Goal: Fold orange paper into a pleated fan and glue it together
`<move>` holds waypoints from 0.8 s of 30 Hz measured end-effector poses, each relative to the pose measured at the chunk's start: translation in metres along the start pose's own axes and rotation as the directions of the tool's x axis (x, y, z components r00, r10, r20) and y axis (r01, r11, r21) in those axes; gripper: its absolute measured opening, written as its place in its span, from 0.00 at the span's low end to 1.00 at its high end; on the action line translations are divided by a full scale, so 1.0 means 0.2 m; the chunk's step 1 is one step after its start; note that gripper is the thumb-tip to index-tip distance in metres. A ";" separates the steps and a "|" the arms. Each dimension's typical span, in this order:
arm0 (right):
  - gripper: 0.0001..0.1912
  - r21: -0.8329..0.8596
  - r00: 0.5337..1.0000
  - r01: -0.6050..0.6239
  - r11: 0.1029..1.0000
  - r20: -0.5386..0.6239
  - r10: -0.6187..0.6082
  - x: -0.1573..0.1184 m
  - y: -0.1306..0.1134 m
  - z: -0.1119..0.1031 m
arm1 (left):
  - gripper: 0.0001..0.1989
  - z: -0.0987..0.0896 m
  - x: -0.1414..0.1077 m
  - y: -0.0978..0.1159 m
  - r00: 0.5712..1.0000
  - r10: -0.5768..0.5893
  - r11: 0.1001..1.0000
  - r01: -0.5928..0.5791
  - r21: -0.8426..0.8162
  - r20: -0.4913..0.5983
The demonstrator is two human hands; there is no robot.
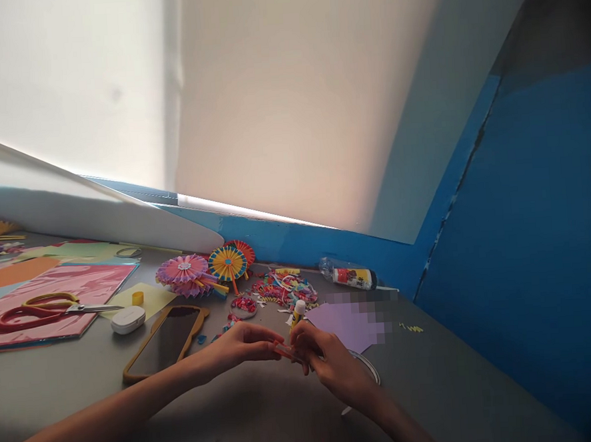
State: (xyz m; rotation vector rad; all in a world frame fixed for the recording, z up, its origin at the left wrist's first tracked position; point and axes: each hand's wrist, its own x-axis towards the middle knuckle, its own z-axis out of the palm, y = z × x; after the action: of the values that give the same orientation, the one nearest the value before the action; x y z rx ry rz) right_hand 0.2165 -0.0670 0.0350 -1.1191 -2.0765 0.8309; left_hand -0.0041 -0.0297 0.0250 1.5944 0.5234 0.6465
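Observation:
My left hand and my right hand meet low over the grey table. Between their fingertips is a small orange-pink strip, which looks like folded paper; the fingers partly cover it. Just behind my right fingers stands a glue stick with a pale top, its lower part hidden. A purple paper sheet lies beyond my right hand. A thin white curved band shows past my right wrist, partly covered by it. Left of my left hand lies a phone in a brown case.
Red-handled scissors rest on packaged coloured paper at the left. Nearby are a white case and a yellow cap. Paper rosettes, paper scraps and a lying bottle line the blue wall.

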 end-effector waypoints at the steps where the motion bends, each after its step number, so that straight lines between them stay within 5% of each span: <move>1: 0.06 0.002 1.000 0.003 1.000 -0.004 -0.003 0.00 0.00 0.00 | 0.18 0.00 0.00 0.00 1.000 -0.004 1.000 0.004 -0.006 -0.002; 17: 0.05 -0.006 1.000 -0.006 1.000 0.011 0.006 0.01 0.02 0.01 | 0.18 -0.01 0.02 -0.05 1.000 -0.017 0.999 0.016 -0.047 -0.015; 24: 0.04 -0.054 1.000 -0.015 0.998 0.004 0.015 0.00 0.01 0.04 | 0.14 0.00 0.05 -0.11 0.993 0.067 0.983 -0.048 0.177 -0.100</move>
State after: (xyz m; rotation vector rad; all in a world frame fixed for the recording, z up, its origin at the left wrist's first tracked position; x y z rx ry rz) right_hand 0.2104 -0.0678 0.0289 -1.1637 -2.1080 0.7886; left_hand 0.0034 -0.0196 0.0036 1.7519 0.6286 0.7483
